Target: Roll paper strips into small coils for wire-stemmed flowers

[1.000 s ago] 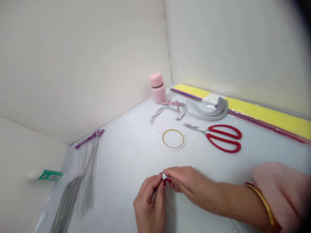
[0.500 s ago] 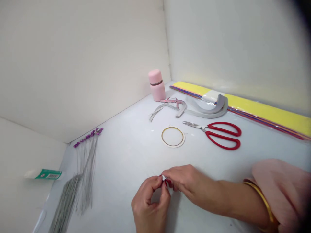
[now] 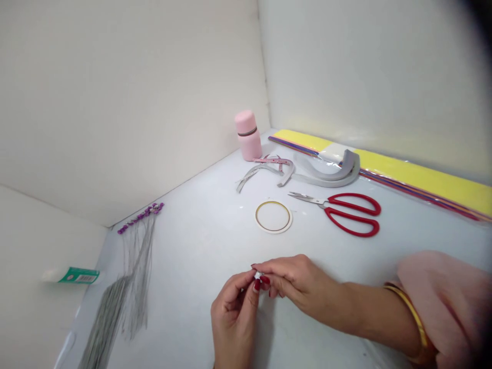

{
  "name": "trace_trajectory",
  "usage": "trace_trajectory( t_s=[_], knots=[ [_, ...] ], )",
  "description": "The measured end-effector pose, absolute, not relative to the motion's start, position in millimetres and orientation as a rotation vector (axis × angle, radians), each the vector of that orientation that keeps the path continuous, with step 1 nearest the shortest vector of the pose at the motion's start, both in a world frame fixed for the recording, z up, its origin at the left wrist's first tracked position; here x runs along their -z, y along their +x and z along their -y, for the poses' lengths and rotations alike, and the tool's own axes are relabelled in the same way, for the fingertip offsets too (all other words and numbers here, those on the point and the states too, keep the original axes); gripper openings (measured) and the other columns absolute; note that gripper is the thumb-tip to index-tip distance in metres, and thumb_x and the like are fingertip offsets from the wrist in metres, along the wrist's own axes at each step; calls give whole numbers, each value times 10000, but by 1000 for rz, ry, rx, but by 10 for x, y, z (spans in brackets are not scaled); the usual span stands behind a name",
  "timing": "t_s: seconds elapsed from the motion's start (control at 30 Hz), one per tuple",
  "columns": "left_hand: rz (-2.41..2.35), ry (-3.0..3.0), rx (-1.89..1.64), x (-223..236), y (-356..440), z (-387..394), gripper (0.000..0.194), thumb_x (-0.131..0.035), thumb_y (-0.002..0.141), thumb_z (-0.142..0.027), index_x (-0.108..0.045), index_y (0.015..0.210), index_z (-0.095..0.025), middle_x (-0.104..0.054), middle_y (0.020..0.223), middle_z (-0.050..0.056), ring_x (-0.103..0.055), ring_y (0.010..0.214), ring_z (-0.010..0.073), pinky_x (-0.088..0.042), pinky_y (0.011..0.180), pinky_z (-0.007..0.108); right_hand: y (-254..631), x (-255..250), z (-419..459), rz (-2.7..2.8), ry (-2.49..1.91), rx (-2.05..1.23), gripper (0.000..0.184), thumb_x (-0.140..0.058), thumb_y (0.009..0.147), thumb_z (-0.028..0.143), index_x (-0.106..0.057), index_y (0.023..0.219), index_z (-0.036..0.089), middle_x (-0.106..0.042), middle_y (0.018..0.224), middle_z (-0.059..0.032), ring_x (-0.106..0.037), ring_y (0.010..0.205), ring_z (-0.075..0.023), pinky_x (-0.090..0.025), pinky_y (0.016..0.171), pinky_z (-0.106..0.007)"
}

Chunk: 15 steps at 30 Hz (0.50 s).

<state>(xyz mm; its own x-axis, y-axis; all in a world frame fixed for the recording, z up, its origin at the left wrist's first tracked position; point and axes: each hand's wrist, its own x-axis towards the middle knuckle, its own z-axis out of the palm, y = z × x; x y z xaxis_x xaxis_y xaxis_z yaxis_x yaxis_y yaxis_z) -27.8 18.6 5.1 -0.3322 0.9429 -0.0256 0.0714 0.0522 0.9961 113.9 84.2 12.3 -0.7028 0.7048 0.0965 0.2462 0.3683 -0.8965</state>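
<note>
Between the fingertips of both hands, a small white folded piece [image 3: 258,275], star-like in outline, is pinched. My left hand [image 3: 236,312] grips it from the left with thumb and index finger, the thumb in front. From the right, my right hand [image 3: 298,282] holds the same piece, fingers curled and partly hiding it. Both hands are just above the table, near its front. Beyond them lie a thin ring of tape [image 3: 258,226] and scissors [image 3: 353,234] with red handles, points to the left.
A pink bottle [image 3: 250,146] stands in the corner beside loose paper strips [image 3: 330,182]. Long yellow packaged sheets [image 3: 407,177] lie along the right wall. At left are thin wires [image 3: 105,318], purple-tipped stems [image 3: 140,218] and a green-and-white tube [image 3: 79,275].
The left thumb has shifted up and left across the small piece, and the right index finger reaches farther over its top. More of the piece's pointed outline shows. Both hands keep hold.
</note>
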Motion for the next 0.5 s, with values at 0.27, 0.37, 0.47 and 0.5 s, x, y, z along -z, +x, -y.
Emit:
trace_trajectory(
  t_s=[0.27,0.37,0.47,0.5],
  knots=[
    [-1634,853,-1492,-34,-169,-162,152,-674,663,-257,-662,785,-167,-700,736,33,-647,680,152,-525,638,231,1136,-94,-839,2003,-931,-1472,221,-432,854,282,-624,867,173,-614,645,-2,-569,577,-105,-442,565,-195],
    [-1687,1019,-1475,-34,-179,-147,119,-649,687,-263,-676,757,-170,-698,748,43,-639,694,158,-519,659,242,1127,-106,-845,1969,-956,-1486,212,-442,848,279,-621,828,168,-603,621,2,-561,565,-103,-436,552,-195],
    [-1710,1170,-1466,-23,-197,-131,118,-618,717,-254,-678,792,-186,-694,803,45,-631,734,157,-509,685,242,1122,-113,-845,1949,-954,-1507,224,-433,852,281,-620,839,160,-598,620,-2,-557,566,-101,-439,546,-191],
    [-1718,1199,-1462,-18,-201,-127,115,-612,723,-250,-676,795,-188,-692,810,46,-631,736,158,-509,687,244,1122,-114,-842,1946,-952,-1511,226,-431,852,281,-620,843,157,-597,619,-2,-554,563,-99,-440,543,-189]
  ],
)
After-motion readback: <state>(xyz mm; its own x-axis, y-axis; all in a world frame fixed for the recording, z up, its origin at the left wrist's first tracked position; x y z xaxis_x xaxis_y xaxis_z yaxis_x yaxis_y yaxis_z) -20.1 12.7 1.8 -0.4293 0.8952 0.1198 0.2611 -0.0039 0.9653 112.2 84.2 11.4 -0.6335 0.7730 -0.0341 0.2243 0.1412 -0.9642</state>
